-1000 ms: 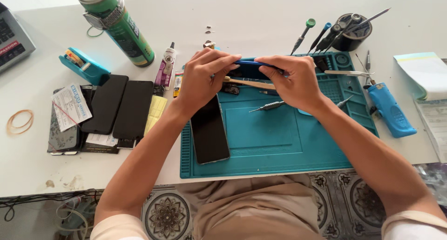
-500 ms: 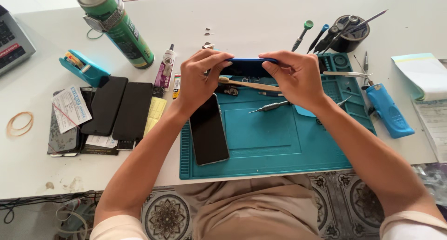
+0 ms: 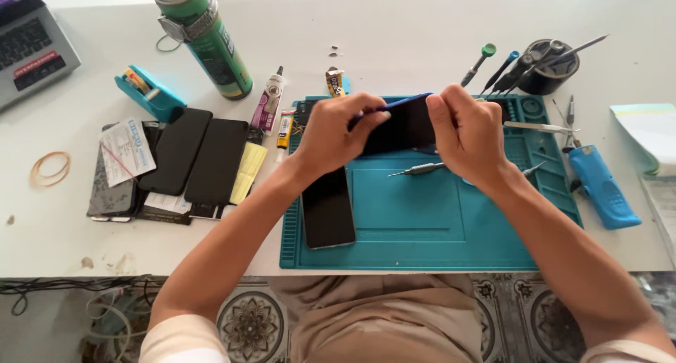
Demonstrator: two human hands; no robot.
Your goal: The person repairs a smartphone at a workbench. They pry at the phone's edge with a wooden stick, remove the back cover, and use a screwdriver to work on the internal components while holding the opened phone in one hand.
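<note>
My left hand (image 3: 343, 132) and my right hand (image 3: 467, 133) both grip a dark phone with a blue frame (image 3: 403, 123), held tilted above the far part of the teal work mat (image 3: 422, 222). The left fingers pinch its left end, the right fingers its right end. A second dark phone (image 3: 327, 208) lies flat on the mat's left side, just below my left wrist. A thin metal tool (image 3: 421, 169) rests on the mat under the held phone.
Several dark phones and screens (image 3: 190, 159) lie left of the mat, with a yellow pad, a teal tape dispenser (image 3: 149, 93) and a green spray can (image 3: 204, 39). Screwdrivers and a black tool cup (image 3: 549, 64) stand at the far right; a blue tool (image 3: 603, 187) lies right. A laptop (image 3: 32, 49) sits far left.
Both hands have lifted the blue-framed phone and tilted it up on edge. The wooden stick seen across the mat earlier is now hidden.
</note>
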